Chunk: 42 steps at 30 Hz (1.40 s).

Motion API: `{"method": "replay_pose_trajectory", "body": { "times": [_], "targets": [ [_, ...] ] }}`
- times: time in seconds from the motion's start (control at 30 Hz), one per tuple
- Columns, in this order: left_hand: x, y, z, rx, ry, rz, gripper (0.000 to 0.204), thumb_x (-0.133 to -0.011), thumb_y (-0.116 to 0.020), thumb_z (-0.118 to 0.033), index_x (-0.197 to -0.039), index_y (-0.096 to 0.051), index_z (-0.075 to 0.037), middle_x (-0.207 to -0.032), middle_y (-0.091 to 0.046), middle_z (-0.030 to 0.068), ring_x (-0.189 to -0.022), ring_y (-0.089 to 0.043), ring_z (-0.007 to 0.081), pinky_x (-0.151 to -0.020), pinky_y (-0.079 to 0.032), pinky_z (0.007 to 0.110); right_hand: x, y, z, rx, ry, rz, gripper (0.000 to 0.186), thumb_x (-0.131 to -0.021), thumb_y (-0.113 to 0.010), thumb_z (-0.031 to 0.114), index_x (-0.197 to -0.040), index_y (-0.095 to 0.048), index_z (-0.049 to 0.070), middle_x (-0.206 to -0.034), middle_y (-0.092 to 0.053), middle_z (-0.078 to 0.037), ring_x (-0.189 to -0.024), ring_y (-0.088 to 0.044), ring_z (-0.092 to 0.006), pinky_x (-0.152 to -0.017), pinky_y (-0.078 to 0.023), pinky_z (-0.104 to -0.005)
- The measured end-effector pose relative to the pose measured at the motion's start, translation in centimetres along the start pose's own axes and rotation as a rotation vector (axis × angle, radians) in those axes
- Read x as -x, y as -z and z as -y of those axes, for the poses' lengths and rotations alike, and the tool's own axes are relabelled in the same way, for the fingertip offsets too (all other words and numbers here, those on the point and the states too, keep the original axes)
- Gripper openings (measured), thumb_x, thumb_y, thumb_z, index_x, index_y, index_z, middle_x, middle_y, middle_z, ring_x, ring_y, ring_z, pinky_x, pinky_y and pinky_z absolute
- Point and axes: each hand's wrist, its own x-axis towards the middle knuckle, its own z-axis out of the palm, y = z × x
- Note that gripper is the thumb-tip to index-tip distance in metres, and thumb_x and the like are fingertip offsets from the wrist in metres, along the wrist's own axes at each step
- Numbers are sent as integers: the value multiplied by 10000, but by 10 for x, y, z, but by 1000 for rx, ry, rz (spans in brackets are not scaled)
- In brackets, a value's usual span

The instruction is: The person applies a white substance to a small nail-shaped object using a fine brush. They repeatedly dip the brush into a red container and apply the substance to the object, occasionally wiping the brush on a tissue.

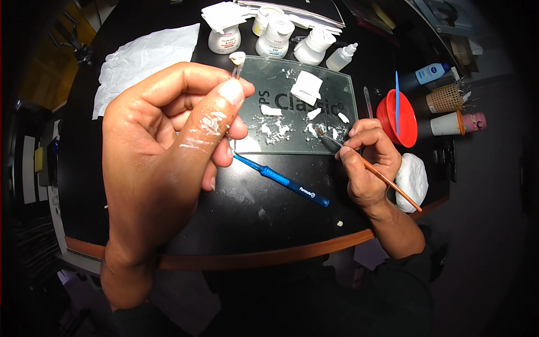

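Observation:
My left hand (168,140) is raised at the left, its thumb and fingers pinching a slim holder that looks like tweezers (238,72). At the holder's tip sits a small whitish tooth crown (237,58). White paste smears the left thumb. My right hand (371,163) grips a thin brush (387,181) with an orange-brown wooden handle. The brush's tip reaches the white powdery paste (312,132) on the right part of a glass slab (258,73). Several white lumps and a folded white tissue (306,87) lie on the slab. Whether the bristles touch the paste is hard to tell.
A blue pen-like tool (281,178) lies before the slab. White jars (275,39) and a dropper bottle (341,57) stand behind it. At the right are a red bowl (400,115), a white cloth wad (411,182) and a woven cup (445,99). Crumpled paper (146,64) lies far left.

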Motion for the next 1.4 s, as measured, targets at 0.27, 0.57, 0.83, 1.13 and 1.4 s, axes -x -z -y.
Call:
{"method": "replay_pose_trajectory", "body": {
  "times": [0.27,0.57,0.83,1.13,1.4],
  "targets": [
    [-3,9,7,23,-36,87,180,-1029,-573,-103,-1066,-684,33,-754,-613,27,-559,-501,19,-438,-341,150,-8,0,2,81,169,25,99,-733,-677,-29,-807,-615,-7,-895,-560,-104,-774,-530,-131,-703,-441,-248],
    [-7,14,10,64,10,166,198,-1038,-576,-152,-1076,-688,6,-776,-609,1,-589,-502,5,-456,-340,144,-7,7,10,1,201,-19,116,-762,-683,-25,-845,-607,3,-908,-551,-95,-792,-510,-129,-713,-425,-244],
    [-7,15,7,41,-35,133,205,-1042,-559,-153,-1084,-683,6,-770,-596,0,-581,-491,10,-446,-326,143,-8,10,12,5,114,-53,134,-766,-718,-28,-869,-641,11,-909,-547,-55,-747,-504,-92,-660,-418,-229],
    [-6,19,4,40,-51,119,219,-1048,-551,-167,-1093,-676,8,-784,-592,2,-580,-489,7,-443,-326,138,-19,6,25,194,419,213,147,-724,-789,-16,-851,-748,47,-749,-671,-48,-804,-593,-210,-758,-481,-322],
    [-10,23,7,69,-75,105,223,-1048,-555,-170,-1101,-677,10,-789,-589,1,-578,-486,6,-442,-324,139,-16,17,31,139,450,468,180,-723,-813,-28,-877,-746,36,-804,-677,-49,-799,-626,-224,-719,-508,-338]
  ]
}}
